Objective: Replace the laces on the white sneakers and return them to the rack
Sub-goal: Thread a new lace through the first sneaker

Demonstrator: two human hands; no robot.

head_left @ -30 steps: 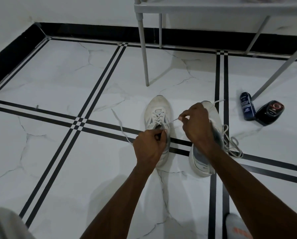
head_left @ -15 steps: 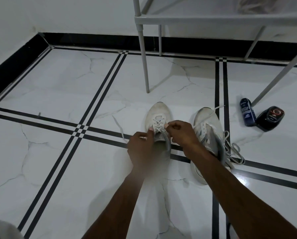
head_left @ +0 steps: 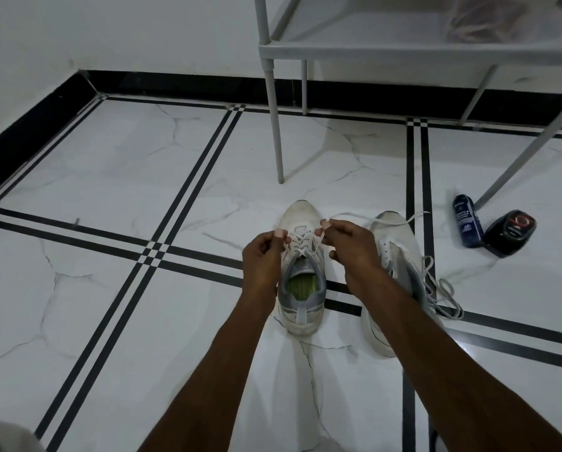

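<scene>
Our fingers point(head_left: 279, 234) of the left hand point(head_left: 263, 256) are pinched together on one end of the white lace point(head_left: 301, 244), and the fingers of the right hand point(head_left: 349, 246) are pinched on the other end, which runs on to the right as a loose tail over the toe of the second shoe. In the head view, the only view we have, the left sneaker point(head_left: 301, 272) stands on the tiled floor point(head_left: 110, 190) directly between our two hands, with its toe pointing away from us toward the rack point(head_left: 403, 50) and its heel toward us, so its long axis goes nearly straight ahead. The laced part lies just below and between the fingertips, and both hands are about equally near to it. Both forearms reach forward from the bottom of the picture, wrists raised a little above the shoe, the hands turned inward to face each other. The right sneaker point(head_left: 394, 282) lies just beside, partly hidden under our right forearm, with a loose lace point(head_left: 442, 291) heaped at its right side. We judge that the first shoe is almost laced and the ends must next be pulled tight. Two dark bottles point(head_left: 488, 228) lie near the rack leg.
</scene>
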